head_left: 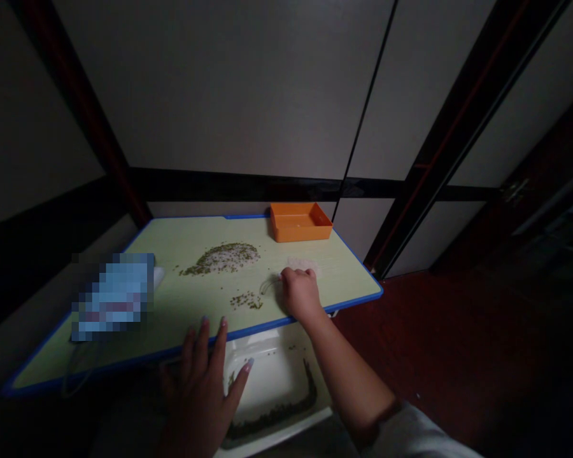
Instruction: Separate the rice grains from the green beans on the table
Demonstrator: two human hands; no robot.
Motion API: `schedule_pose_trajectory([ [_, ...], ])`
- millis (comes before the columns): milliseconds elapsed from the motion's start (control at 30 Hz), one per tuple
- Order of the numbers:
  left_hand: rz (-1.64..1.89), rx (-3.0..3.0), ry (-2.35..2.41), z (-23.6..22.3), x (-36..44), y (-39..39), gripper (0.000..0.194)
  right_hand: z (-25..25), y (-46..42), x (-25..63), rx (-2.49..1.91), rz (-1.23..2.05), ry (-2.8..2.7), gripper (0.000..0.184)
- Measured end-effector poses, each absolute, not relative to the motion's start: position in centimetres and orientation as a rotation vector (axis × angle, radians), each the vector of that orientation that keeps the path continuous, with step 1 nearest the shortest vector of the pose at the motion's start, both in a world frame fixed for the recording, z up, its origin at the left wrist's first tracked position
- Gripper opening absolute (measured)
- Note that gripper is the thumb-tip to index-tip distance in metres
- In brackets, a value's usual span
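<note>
My right hand [300,292] is closed around a thin, curved, wire-like tool [269,284], its exact kind unclear. The tool's tip is close to a small scatter of green beans [247,300] on the pale green tabletop [181,318]. Just behind my right hand lies a patch of whitish grains [303,263], partly hidden by it. Farther back, a larger heap of green beans mixed with white grains [226,256] spreads across the middle. My left hand [203,375] is open, fingers spread, at the table's blue front edge, holding nothing.
An orange open box [303,235] stands at the table's back right. Below the front edge is a white bin [272,381] with greenish bits along its sides. A pixelated bluish object [117,296] lies on the left. Wall panels [248,89] rise behind the table.
</note>
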State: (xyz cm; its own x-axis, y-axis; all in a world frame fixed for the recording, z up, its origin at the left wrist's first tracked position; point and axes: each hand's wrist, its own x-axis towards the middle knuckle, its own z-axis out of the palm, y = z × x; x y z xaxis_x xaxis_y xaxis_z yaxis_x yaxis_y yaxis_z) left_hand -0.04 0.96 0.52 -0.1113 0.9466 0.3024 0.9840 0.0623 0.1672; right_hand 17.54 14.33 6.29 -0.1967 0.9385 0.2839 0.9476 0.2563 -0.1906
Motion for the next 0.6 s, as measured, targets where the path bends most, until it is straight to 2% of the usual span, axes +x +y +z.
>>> schedule_pose_trajectory([
  [600, -0.53, -2.033, -2.154, 0.0, -0.35, 1.15, 0.062, 6.13, 14.41, 17.68, -1.892, -0.113, -2.081, 0.028],
])
